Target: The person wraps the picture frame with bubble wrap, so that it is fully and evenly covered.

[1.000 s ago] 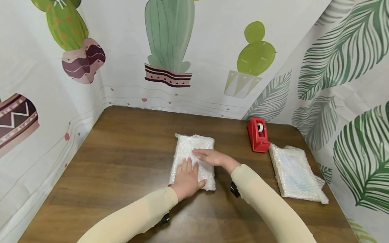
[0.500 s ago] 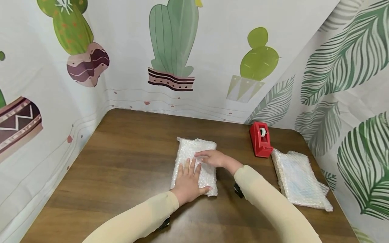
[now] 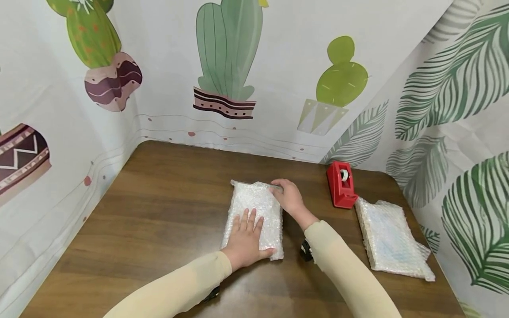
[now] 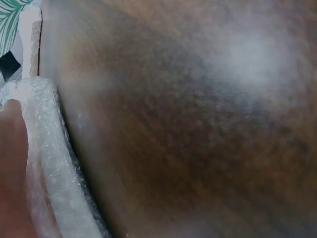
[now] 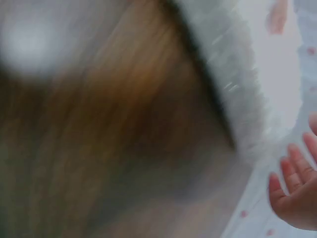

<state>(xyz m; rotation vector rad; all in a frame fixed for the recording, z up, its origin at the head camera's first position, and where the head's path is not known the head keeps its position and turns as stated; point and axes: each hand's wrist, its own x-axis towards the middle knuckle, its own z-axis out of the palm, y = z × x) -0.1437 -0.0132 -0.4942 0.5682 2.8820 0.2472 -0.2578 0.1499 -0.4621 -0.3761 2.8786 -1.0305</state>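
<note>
In the head view, a white bubble-wrapped package [image 3: 254, 203] lies flat on the brown wooden table. My left hand [image 3: 245, 243] rests on its near half, palm down with fingers spread. At the far right corner is my right hand [image 3: 289, 196], thumb and index finger apart around that corner. The right wrist view is blurred; the loosely bent fingers of the right hand [image 5: 294, 186] show beside the end of the package [image 5: 237, 84]. In the left wrist view, part of the left hand [image 4: 12, 168] overlaps the package's bubble-wrapped edge [image 4: 62, 168].
A red tape dispenser [image 3: 342, 185] with a white roll stands at the back right. Near the right table edge lies a second bubble-wrapped package [image 3: 391, 238]. A printed cloth [image 3: 274, 88] with cacti and leaves hangs behind the brown table [image 3: 167, 190].
My right hand has moved from the middle of the package to its far right corner, its fingers bending. The left hand has spread its fingers and stays on the package.
</note>
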